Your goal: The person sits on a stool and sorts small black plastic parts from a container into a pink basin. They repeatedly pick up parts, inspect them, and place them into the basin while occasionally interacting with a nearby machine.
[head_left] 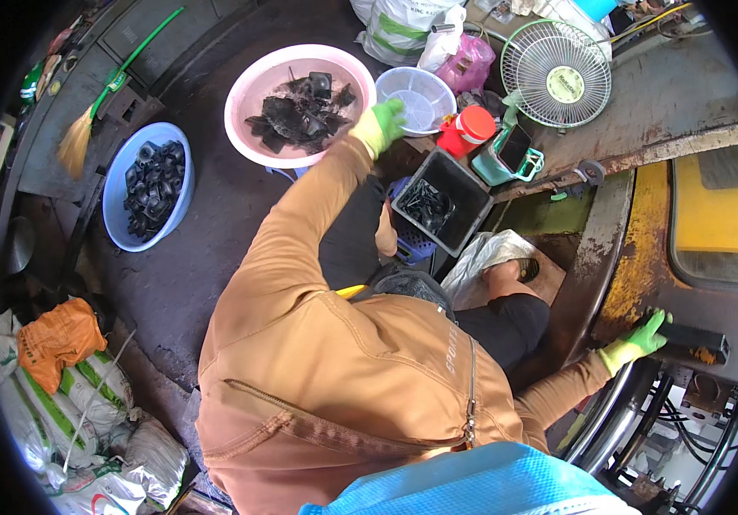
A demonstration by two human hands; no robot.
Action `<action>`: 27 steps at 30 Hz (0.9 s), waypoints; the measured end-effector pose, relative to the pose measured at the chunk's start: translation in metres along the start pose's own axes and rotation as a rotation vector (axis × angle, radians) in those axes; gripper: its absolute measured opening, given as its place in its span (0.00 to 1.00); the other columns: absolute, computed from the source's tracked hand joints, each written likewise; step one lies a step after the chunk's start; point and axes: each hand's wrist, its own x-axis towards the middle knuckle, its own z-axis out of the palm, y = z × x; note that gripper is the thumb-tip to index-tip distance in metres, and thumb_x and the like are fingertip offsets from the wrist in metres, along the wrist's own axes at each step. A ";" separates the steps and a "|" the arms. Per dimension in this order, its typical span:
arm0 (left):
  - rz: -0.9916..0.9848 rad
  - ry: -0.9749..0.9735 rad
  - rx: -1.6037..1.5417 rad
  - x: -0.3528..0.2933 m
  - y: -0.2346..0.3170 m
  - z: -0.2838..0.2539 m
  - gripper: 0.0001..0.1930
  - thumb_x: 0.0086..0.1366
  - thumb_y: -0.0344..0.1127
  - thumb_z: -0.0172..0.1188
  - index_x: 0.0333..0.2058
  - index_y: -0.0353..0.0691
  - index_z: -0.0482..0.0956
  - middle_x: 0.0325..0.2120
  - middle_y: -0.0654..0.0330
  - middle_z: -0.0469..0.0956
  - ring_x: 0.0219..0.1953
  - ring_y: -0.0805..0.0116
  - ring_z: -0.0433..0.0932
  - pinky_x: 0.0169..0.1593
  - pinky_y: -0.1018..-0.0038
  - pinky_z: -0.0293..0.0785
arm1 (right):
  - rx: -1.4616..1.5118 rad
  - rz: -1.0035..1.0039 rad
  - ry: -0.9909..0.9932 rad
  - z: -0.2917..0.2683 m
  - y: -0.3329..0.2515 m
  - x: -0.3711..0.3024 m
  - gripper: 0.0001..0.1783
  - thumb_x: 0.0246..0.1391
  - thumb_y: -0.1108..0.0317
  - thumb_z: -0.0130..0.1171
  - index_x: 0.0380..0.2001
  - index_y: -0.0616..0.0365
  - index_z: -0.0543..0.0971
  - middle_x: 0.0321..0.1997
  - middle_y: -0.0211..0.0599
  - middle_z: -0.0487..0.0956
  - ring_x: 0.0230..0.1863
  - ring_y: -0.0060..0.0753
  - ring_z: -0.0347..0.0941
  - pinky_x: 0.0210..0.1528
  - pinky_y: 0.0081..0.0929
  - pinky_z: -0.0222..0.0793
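The left grip [379, 129], in a green and yellow glove, is by the right edge of the pink basin [238, 112], near the white basket [419, 89]. It is blurred, so I cannot tell if it is wide, narrow or holding something. Black pieces [291, 122] lie in a loose heap inside the pink basin. The right grip [635, 345], gloved also, is at the end of a dark handle [697, 341] on the machine; I cannot tell if its fingers close around it.
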 end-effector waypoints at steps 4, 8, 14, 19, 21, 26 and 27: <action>-0.273 -0.150 0.105 -0.082 -0.033 0.081 0.21 0.71 0.36 0.49 0.61 0.36 0.68 0.52 0.51 0.75 0.51 0.59 0.77 0.53 0.66 0.75 | -0.799 -0.526 0.466 -0.023 -0.040 -0.054 0.28 0.52 0.64 0.67 0.51 0.67 0.67 0.47 0.47 0.73 0.46 0.42 0.72 0.50 0.37 0.72; -0.124 -0.527 1.260 -0.131 -0.046 0.107 0.35 0.49 0.46 0.67 0.57 0.41 0.73 0.54 0.54 0.74 0.57 0.58 0.72 0.62 0.67 0.66 | -0.705 -1.200 0.320 -0.024 -0.082 -0.070 0.36 0.47 0.68 0.70 0.55 0.65 0.63 0.51 0.45 0.68 0.52 0.45 0.67 0.56 0.40 0.67; -0.130 -0.994 2.012 -0.151 -0.091 0.059 0.24 0.60 0.60 0.52 0.42 0.49 0.82 0.48 0.56 0.76 0.53 0.50 0.75 0.56 0.59 0.70 | -1.607 -0.897 0.702 -0.068 -0.116 -0.061 0.40 0.54 0.38 0.58 0.60 0.58 0.68 0.62 0.56 0.67 0.54 0.66 0.67 0.51 0.59 0.65; 0.354 -1.427 2.035 -0.125 -0.122 0.046 0.14 0.62 0.45 0.54 0.41 0.45 0.78 0.46 0.56 0.76 0.54 0.52 0.74 0.56 0.61 0.71 | -2.176 -0.616 0.711 -0.106 -0.106 -0.060 0.50 0.55 0.36 0.51 0.69 0.64 0.56 0.72 0.65 0.52 0.64 0.92 0.49 0.60 0.79 0.47; -0.013 -1.263 1.871 -0.125 -0.121 0.060 0.17 0.63 0.49 0.55 0.41 0.42 0.78 0.46 0.54 0.75 0.55 0.50 0.73 0.57 0.62 0.69 | -2.207 -0.597 0.727 -0.115 -0.106 -0.063 0.51 0.55 0.35 0.50 0.68 0.66 0.57 0.71 0.66 0.54 0.63 0.92 0.50 0.59 0.79 0.48; -0.093 -1.058 1.732 -0.126 -0.121 0.094 0.22 0.61 0.48 0.60 0.48 0.41 0.78 0.49 0.53 0.76 0.51 0.51 0.75 0.57 0.61 0.69 | -2.197 -0.504 0.570 -0.122 -0.114 -0.070 0.50 0.57 0.36 0.48 0.68 0.67 0.57 0.71 0.66 0.54 0.62 0.93 0.52 0.58 0.80 0.48; -0.135 -1.039 1.757 -0.123 -0.128 0.093 0.21 0.60 0.47 0.60 0.48 0.40 0.78 0.48 0.54 0.77 0.49 0.53 0.76 0.56 0.62 0.69 | -2.216 -0.537 0.580 -0.124 -0.116 -0.072 0.48 0.57 0.36 0.49 0.67 0.65 0.58 0.70 0.62 0.56 0.60 0.87 0.55 0.57 0.75 0.51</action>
